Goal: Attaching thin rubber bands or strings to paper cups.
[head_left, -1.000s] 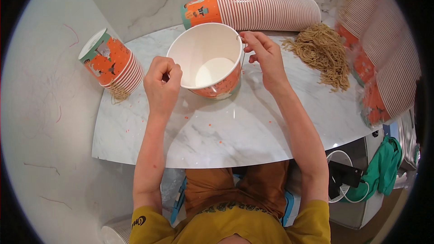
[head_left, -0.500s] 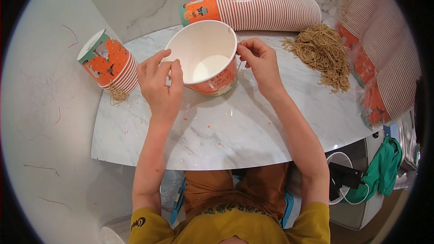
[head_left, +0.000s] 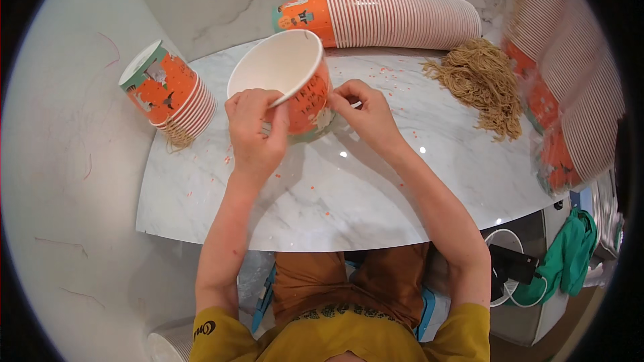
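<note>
**Cup tilted between two hands at upper centre**

The cup [head_left: 290,77], orange outside and white inside, sits at upper centre of the frame on the marble table [head_left: 376,194], tipped so its open mouth faces up and to the left.

At the upper left, a short stack [head_left: 171,90] of matching cups lies on its side at the table's edge, with a few tan strands under it.

The left hand [head_left: 258,134] grasps the cup at its near rim, thumb and fingers pinched over the edge. Just right of it, the right hand [head_left: 365,115] touches the cup's printed side, fingertips curled against the wall near the base; whether it pinches something small there, I cannot tell.

Behind the cup, along the top of the frame, a long stack [head_left: 396,19] of cups lies sideways. Right of that, a heap of tan shredded filler [head_left: 483,84] rests on the table. At the far right edge, bagged stacks [head_left: 570,94] of cups lean in, blurred.
</note>
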The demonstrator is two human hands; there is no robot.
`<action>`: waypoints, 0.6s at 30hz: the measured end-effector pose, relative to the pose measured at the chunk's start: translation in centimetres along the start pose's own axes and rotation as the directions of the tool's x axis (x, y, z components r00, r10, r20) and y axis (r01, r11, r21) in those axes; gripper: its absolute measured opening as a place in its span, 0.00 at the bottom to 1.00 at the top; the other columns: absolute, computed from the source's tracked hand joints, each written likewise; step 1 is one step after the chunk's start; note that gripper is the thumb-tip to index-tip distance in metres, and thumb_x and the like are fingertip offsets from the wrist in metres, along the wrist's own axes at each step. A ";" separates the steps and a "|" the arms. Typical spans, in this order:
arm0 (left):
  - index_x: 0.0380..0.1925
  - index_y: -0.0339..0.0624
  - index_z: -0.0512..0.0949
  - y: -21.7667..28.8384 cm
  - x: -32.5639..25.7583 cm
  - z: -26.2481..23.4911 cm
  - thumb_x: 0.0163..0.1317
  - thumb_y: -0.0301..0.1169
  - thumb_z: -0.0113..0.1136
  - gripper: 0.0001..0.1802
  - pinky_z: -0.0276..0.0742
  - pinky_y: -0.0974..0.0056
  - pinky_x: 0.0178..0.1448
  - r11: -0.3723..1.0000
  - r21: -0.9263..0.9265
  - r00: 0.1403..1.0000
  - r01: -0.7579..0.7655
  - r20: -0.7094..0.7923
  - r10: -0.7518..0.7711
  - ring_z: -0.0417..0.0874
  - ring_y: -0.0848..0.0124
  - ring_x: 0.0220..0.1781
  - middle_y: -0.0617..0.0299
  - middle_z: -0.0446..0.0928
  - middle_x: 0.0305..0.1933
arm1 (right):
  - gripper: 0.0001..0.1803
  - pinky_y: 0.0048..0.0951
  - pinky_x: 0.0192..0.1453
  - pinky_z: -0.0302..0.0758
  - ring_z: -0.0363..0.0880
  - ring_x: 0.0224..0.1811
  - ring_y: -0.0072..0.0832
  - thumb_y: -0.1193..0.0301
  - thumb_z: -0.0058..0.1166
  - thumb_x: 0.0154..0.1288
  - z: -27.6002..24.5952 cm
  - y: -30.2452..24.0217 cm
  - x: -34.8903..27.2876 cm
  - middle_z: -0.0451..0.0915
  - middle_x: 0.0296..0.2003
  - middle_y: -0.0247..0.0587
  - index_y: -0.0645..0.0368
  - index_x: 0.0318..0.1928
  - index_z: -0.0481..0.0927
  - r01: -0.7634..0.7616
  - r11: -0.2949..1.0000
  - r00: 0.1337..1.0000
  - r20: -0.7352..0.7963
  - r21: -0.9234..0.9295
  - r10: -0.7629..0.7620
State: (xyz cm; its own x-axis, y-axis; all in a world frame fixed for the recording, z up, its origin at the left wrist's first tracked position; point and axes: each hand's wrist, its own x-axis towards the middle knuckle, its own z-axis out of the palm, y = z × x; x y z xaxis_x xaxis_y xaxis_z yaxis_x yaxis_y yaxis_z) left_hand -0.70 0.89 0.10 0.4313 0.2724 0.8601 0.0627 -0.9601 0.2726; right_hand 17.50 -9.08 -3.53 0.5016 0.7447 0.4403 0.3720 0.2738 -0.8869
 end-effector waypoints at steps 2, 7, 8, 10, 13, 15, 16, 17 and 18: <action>0.37 0.40 0.78 -0.7 -0.3 0.0 0.61 0.22 0.63 0.05 0.68 0.61 0.53 0.995 -0.024 0.995 0.095 -0.042 -0.096 0.78 0.70 0.34 0.64 0.78 0.32 | 0.21 0.31 0.37 0.73 0.76 0.31 0.27 0.58 0.59 0.69 0.3 0.2 -0.4 0.82 0.30 0.42 0.68 0.31 0.80 0.043 0.981 0.999 0.027 -0.188 -0.038; 0.43 0.36 0.77 -1.0 -0.2 0.4 0.71 0.28 0.59 0.06 0.72 0.72 0.47 0.814 -0.478 0.882 0.330 -0.152 -0.447 0.75 0.80 0.40 0.67 0.78 0.39 | 0.24 0.29 0.39 0.72 0.76 0.36 0.22 0.52 0.57 0.70 -1.2 0.0 0.2 0.80 0.34 0.37 0.65 0.34 0.81 -0.192 0.974 0.981 0.000 -0.122 0.193; 0.45 0.35 0.77 -1.2 -0.1 0.5 0.72 0.28 0.58 0.08 0.72 0.73 0.49 0.752 -0.580 0.855 0.314 -0.171 -0.489 0.75 0.82 0.43 0.68 0.78 0.41 | 0.22 0.25 0.42 0.73 0.75 0.39 0.17 0.52 0.57 0.71 -1.3 -0.2 0.3 0.81 0.37 0.32 0.61 0.39 0.82 -0.320 0.947 0.947 0.024 -0.044 0.321; 0.46 0.35 0.77 -1.2 -0.2 0.4 0.72 0.28 0.58 0.08 0.72 0.73 0.51 0.708 -0.621 0.843 0.335 -0.138 -0.520 0.75 0.81 0.44 0.67 0.78 0.41 | 0.21 0.25 0.41 0.73 0.76 0.39 0.17 0.53 0.58 0.70 -1.3 -0.5 0.2 0.81 0.37 0.31 0.61 0.40 0.82 -0.332 0.939 0.943 0.046 0.096 0.329; 0.47 0.35 0.76 -1.7 -0.2 0.4 0.72 0.29 0.58 0.09 0.72 0.72 0.53 0.622 -0.681 0.817 0.386 -0.061 -0.573 0.77 0.80 0.45 0.65 0.79 0.42 | 0.18 0.24 0.40 0.73 0.76 0.39 0.17 0.57 0.59 0.70 -1.1 -0.9 0.0 0.81 0.37 0.30 0.60 0.43 0.82 -0.304 0.927 0.953 0.081 0.222 0.293; 0.48 0.36 0.77 -2.1 -0.3 0.4 0.72 0.29 0.58 0.09 0.73 0.71 0.54 0.580 -0.697 0.801 0.422 -0.013 -0.599 0.77 0.79 0.45 0.65 0.79 0.44 | 0.16 0.23 0.39 0.73 0.76 0.39 0.16 0.59 0.60 0.69 -0.7 -1.0 -0.3 0.81 0.36 0.30 0.60 0.43 0.81 -0.274 0.938 0.961 0.094 0.214 0.259; 0.47 0.35 0.77 -2.2 -0.3 0.4 0.72 0.29 0.59 0.09 0.73 0.71 0.52 0.509 -0.737 0.775 0.446 0.033 -0.631 0.77 0.80 0.44 0.64 0.79 0.43 | 0.14 0.24 0.39 0.73 0.76 0.38 0.17 0.62 0.62 0.68 -0.3 -1.1 -0.4 0.80 0.35 0.30 0.62 0.42 0.81 -0.223 0.952 0.975 0.070 0.211 0.212; 0.46 0.34 0.77 -2.2 -0.3 0.4 0.71 0.29 0.59 0.09 0.73 0.71 0.50 0.431 -0.772 0.747 0.467 0.083 -0.660 0.77 0.80 0.43 0.63 0.80 0.42 | 0.13 0.24 0.38 0.73 0.75 0.37 0.18 0.65 0.64 0.66 -0.2 -1.1 -0.6 0.80 0.33 0.31 0.64 0.40 0.81 -0.173 0.963 0.985 0.046 0.207 0.167; 0.46 0.34 0.77 -2.2 -0.1 0.5 0.71 0.29 0.59 0.09 0.73 0.71 0.50 0.431 -0.771 0.745 0.469 0.083 -0.662 0.77 0.80 0.43 0.63 0.80 0.42 | 0.13 0.24 0.38 0.73 0.75 0.37 0.18 0.65 0.64 0.66 -0.2 -1.0 -0.6 0.80 0.33 0.31 0.64 0.40 0.81 -0.175 0.963 0.984 0.048 0.206 0.169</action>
State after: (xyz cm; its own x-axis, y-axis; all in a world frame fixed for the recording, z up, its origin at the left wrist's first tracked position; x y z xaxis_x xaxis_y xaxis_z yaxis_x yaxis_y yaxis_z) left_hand -0.44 2.95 -0.82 0.3545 0.8332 0.4244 -0.4650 -0.2367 0.8531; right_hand 16.98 -9.89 -2.86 0.5191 0.8086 0.2770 0.1091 0.2588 -0.9598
